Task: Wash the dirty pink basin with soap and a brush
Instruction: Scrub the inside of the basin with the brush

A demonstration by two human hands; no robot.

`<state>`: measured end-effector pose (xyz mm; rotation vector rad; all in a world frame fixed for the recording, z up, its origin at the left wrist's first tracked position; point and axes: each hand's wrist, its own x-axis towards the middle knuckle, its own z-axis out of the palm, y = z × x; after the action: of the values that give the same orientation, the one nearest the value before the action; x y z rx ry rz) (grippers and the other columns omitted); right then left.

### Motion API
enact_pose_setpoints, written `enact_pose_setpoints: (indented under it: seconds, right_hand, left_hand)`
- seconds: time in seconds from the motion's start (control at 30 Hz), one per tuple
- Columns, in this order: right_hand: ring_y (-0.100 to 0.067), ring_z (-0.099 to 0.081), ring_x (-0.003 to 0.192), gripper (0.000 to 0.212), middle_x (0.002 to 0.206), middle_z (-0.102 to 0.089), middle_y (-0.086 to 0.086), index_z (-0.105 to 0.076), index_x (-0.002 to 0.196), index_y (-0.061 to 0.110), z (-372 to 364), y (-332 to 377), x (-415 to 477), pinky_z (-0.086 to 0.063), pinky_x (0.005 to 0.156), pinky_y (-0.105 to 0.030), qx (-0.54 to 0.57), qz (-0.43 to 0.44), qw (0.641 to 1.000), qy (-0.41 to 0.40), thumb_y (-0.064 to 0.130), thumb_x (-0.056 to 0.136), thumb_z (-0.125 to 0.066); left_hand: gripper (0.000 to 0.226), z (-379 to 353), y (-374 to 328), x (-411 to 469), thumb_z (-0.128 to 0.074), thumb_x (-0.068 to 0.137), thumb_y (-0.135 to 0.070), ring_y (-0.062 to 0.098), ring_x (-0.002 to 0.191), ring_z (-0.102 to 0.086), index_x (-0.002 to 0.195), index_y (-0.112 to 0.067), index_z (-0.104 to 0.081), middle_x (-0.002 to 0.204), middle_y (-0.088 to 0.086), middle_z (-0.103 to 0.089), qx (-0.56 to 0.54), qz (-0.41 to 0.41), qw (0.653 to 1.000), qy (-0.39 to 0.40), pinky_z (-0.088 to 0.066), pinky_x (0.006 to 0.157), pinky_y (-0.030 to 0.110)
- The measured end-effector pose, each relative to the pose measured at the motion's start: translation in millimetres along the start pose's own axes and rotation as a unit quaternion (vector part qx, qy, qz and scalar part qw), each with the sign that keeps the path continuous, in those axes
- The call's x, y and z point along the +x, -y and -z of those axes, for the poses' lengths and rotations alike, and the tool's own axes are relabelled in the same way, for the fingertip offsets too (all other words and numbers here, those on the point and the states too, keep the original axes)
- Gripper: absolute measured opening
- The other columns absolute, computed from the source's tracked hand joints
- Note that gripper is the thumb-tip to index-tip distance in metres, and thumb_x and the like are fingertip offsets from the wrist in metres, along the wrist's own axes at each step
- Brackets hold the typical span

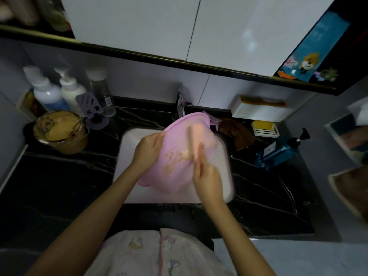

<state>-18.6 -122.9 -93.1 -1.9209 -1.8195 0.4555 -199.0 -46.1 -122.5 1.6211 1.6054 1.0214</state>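
The pink basin [179, 172] is tilted over the white sink [127, 150], its inside smeared with tan-yellow grime [176, 158]. My left hand [148, 149] grips the basin's left rim. My right hand [207, 176] holds a pale orange brush [196, 136] by its lower end, with the brush inside the basin beside the grime. The brush is blurred. A yellow soap bar [261, 125] lies in a white dish on the counter to the right.
The faucet [181, 104] stands behind the basin. A dirty tan tub [59, 130] and several bottles [69, 92] sit at the left. A brown cloth [237, 134] and a blue pump bottle [278, 152] lie at the right on the black marble counter [59, 176].
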Motion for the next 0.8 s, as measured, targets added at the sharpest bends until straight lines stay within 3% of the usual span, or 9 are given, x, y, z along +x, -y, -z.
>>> enact_pose_setpoints:
  seconds: [0.07,0.13,0.23,0.37,0.43,0.5,0.57,0.7,0.8]
  right_hand:
    - [-0.035,-0.058,0.054,0.056,0.061,-0.063,-0.016,-0.02,0.15,0.026,-10.9,1.5,-25.1,-0.043,0.049,-0.036,-0.039,0.086,0.996,0.003,0.036,0.097,-0.033]
    - [-0.035,-0.057,0.051,0.055,0.058,-0.061,-0.018,-0.025,0.149,0.026,-10.1,-24.2,-17.5,-0.043,0.047,-0.037,-0.061,0.013,0.998,-0.025,0.035,0.095,-0.033]
    - [-0.024,-0.052,0.055,0.049,0.068,-0.058,-0.017,-0.024,0.149,0.029,-7.5,-42.6,8.0,-0.039,0.051,-0.034,0.047,-0.156,0.985,-0.056,0.029,0.101,-0.031]
    - [-0.02,-0.047,0.054,0.052,0.059,-0.05,-0.005,-0.015,0.147,0.035,-4.9,-17.1,-16.0,-0.031,0.052,-0.029,0.06,-0.048,0.997,-0.014,0.028,0.1,-0.035]
    - [-0.02,-0.049,0.054,0.049,0.058,-0.049,-0.003,-0.02,0.147,0.034,-13.6,-36.8,-2.1,-0.037,0.051,-0.028,0.056,-0.111,0.992,-0.03,0.028,0.101,-0.034]
    - [-0.029,-0.06,0.071,0.045,0.078,-0.059,-0.009,-0.037,0.145,0.028,-21.3,-47.2,18.4,-0.052,0.064,-0.039,0.136,-0.231,0.962,-0.04,0.036,0.101,-0.03]
    - [-0.033,-0.063,0.086,0.045,0.099,-0.065,-0.011,-0.04,0.142,0.031,-23.9,-35.1,22.1,-0.054,0.077,-0.047,0.204,-0.255,0.944,-0.052,0.04,0.1,-0.028]
    - [-0.003,-0.058,0.086,0.047,0.1,-0.06,0.018,-0.023,0.145,0.038,-31.3,-14.0,9.7,-0.046,0.076,-0.015,0.258,-0.205,0.943,-0.04,0.022,0.102,-0.032]
    - [-0.024,-0.058,0.1,0.045,0.124,-0.059,-0.009,-0.03,0.147,0.018,-41.9,-26.9,12.6,-0.048,0.087,-0.033,0.262,-0.307,0.915,0.008,0.023,0.102,-0.027]
  left_hand:
    - [0.041,3.2,5.7,1.0,-0.029,0.092,-0.049,0.02,0.065,-0.049,0.061,-0.026,-0.044,0.063,-0.003,-0.052,-0.011,0.007,1.0,-0.007,-0.043,0.065,0.038]
    - [0.04,3.8,6.1,0.2,-0.031,0.093,-0.046,0.021,0.067,-0.05,0.066,-0.023,-0.049,0.066,0.001,-0.056,-0.019,0.008,1.0,-0.011,-0.044,0.068,0.039]
    - [0.042,-1.8,3.4,-3.3,-0.03,0.092,-0.046,0.022,0.066,-0.05,0.068,-0.019,-0.051,0.067,0.003,-0.056,-0.017,0.007,1.0,-0.012,-0.043,0.066,0.036]
    - [0.051,-0.9,6.0,-5.7,-0.029,0.09,-0.045,0.028,0.071,-0.056,0.077,-0.007,-0.059,0.074,0.01,-0.063,-0.009,0.011,1.0,-0.019,-0.045,0.069,0.039]
    - [0.054,-1.0,5.6,-4.4,-0.029,0.09,-0.046,0.029,0.072,-0.056,0.08,-0.003,-0.06,0.075,0.012,-0.064,-0.014,0.009,1.0,-0.016,-0.045,0.068,0.039]
    - [0.054,-1.7,7.0,-3.1,-0.029,0.09,-0.048,0.027,0.07,-0.055,0.077,-0.005,-0.059,0.073,0.011,-0.062,-0.014,0.012,1.0,-0.013,-0.044,0.067,0.038]
    - [0.058,-2.4,9.2,0.5,-0.029,0.09,-0.053,0.024,0.068,-0.053,0.076,-0.004,-0.057,0.071,0.012,-0.061,-0.029,0.015,0.999,-0.015,-0.045,0.067,0.04]
    - [0.064,0.0,18.7,5.9,-0.027,0.09,-0.059,0.027,0.066,-0.054,0.072,-0.003,-0.054,0.069,0.012,-0.06,-0.045,0.016,0.998,-0.036,-0.046,0.067,0.043]
    - [0.059,-2.1,15.8,2.8,-0.028,0.091,-0.057,0.027,0.065,-0.053,0.069,-0.008,-0.052,0.066,0.009,-0.059,-0.032,0.014,0.998,-0.043,-0.046,0.066,0.041]
